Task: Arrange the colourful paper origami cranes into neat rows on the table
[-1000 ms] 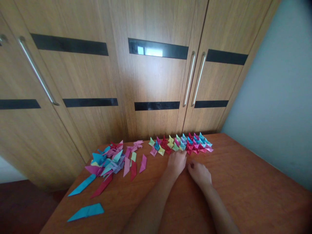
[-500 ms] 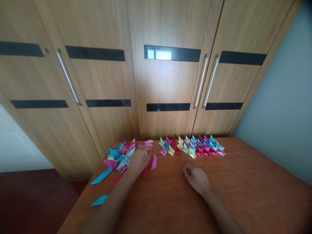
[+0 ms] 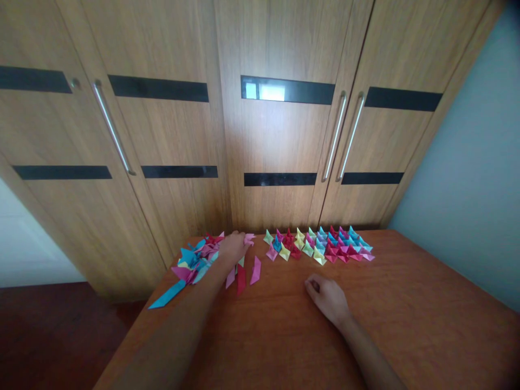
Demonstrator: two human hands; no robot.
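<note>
My left hand (image 3: 234,246) reaches to the far side of the table. Its fingers are bent over a pink folded paper piece (image 3: 249,239), seemingly pinching it, though the fingertips are partly hidden. Under and left of that hand lies a heap of folded paper pieces (image 3: 197,262) in blue, pink, red and pale colours. Just nearer me are loose flat strips, among them a red strip (image 3: 241,279) and a pink strip (image 3: 255,271). My right hand (image 3: 328,299) rests on the tabletop with its fingers curled in and nothing visible in them.
Rows of small pointed paper shapes (image 3: 319,246) in several colours stand along the table's back edge. A blue strip (image 3: 167,295) lies by the left edge of the brown table (image 3: 268,346). Behind rises a wooden wardrobe (image 3: 280,206), with a pale wall (image 3: 459,216) at right.
My left hand has moved farther back to the pink piece, baring a red, a pink and a pale strip. My left forearm now covers the near blue strip. The right hand has stayed put.
</note>
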